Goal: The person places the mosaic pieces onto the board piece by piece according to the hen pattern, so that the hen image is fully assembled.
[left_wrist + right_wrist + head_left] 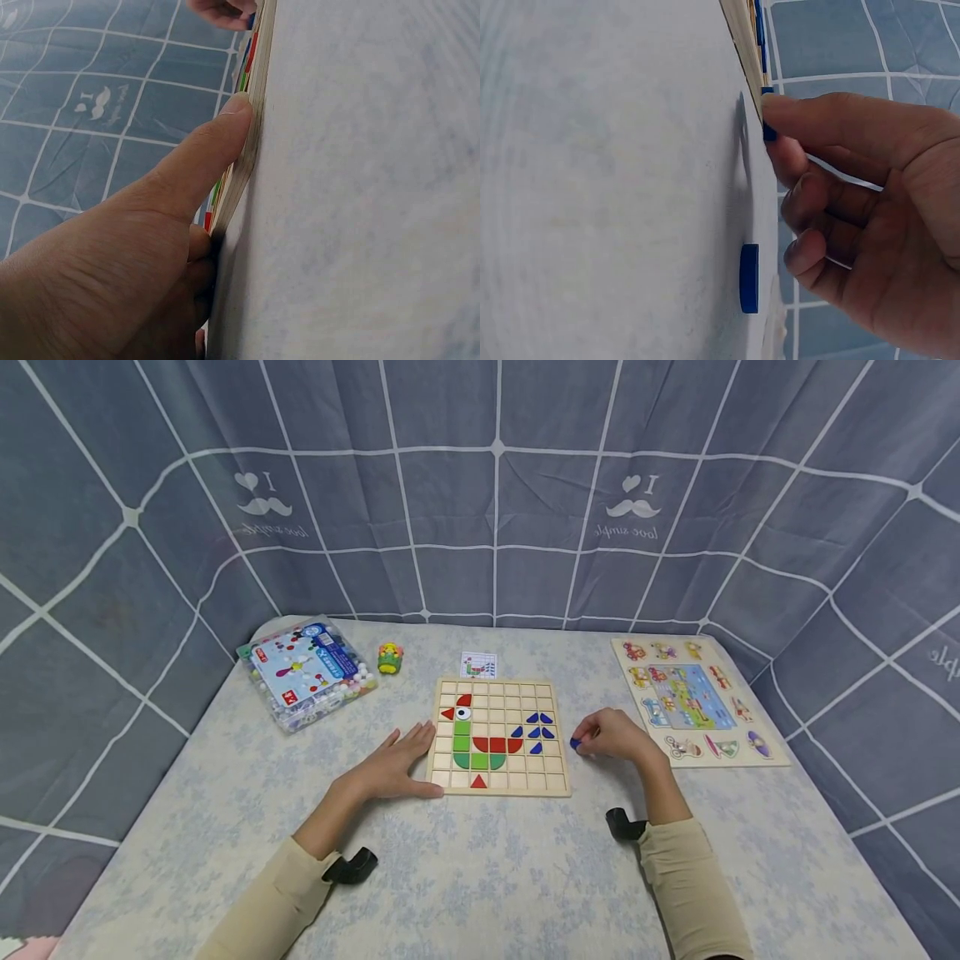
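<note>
A wooden grid board [536, 783] lies mid-table, with red, green and blue flat pieces forming a bird shape and a red triangle [478, 782] at its bottom edge. At the board's left side my left hand [397, 764] rests with fingers extended, its thumb [217, 139] touching the board's edge. To the right of the board, my right hand [611, 735] pinches a small blue piece [769, 124] between thumb and fingertip. Another blue piece [749, 277] sits on the table below that hand in the right wrist view. A small picture card [478, 665] with a similar bird lies just behind the board.
A clear box of beads [307, 672] with a printed label stands at the back left, beside a small yellow-green toy figure [389, 658]. Toward the back right lies a wooden picture puzzle [765, 752], close to my right forearm. Grid-patterned curtains [450, 502] surround the table.
</note>
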{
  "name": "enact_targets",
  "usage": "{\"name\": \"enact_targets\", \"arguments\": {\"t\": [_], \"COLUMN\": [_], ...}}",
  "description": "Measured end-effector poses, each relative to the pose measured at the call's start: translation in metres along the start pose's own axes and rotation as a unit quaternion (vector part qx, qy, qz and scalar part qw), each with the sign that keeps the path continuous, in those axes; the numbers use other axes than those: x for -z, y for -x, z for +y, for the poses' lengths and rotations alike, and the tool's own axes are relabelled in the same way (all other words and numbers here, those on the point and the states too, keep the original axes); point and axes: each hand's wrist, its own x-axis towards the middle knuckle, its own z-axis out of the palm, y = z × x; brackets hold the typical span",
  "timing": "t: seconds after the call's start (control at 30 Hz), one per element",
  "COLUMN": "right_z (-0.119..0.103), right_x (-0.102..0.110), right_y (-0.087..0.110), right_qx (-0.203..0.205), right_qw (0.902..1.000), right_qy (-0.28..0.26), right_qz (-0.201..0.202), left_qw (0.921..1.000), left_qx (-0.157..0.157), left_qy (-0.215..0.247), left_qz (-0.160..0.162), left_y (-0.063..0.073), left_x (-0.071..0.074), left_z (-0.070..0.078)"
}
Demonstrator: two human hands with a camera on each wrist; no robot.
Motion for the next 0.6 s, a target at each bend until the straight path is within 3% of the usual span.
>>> {"name": "enact_targets", "arguments": {"t": [0.6], "right_z": [-0.023], "right_x": [-0.023], "right_y": [-0.008], "right_qx": [0.055], "right_qw": [0.9984], "right_qy": [0.002], "right_qz": [-0.009], "left_qw": [1.0000], "left_qx": [0.000], "left_qy": [0.001], "left_qz": [0.001], "left_y": [-0.002], "left_x": [-0.002], "left_z": [-0.002]}}
